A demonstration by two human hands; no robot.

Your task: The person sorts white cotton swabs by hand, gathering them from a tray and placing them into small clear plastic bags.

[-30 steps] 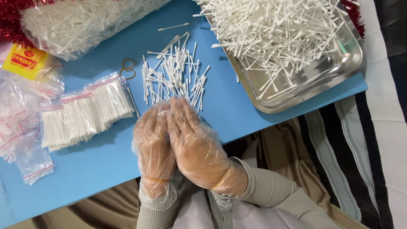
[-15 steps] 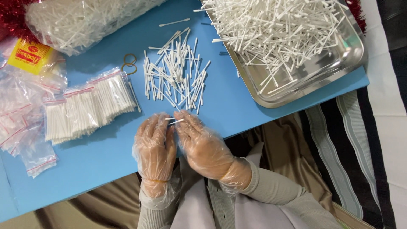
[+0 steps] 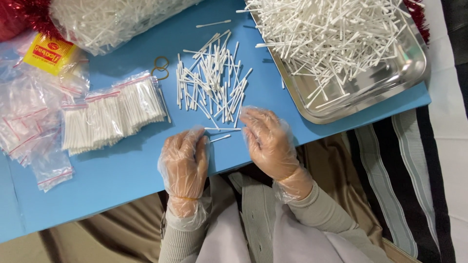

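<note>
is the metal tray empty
No, the tray holds a big loose heap of white swabs.

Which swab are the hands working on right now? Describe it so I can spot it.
On the blue table, find the loose pile of white cotton swabs. Just below it, one swab lies crosswise between the gloved left hand and right hand, apart from the pile.

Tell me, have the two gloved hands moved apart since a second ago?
Yes. The left hand and right hand, pressed together before, now sit apart and farther below the loose swab pile, with two swabs between them.
</note>
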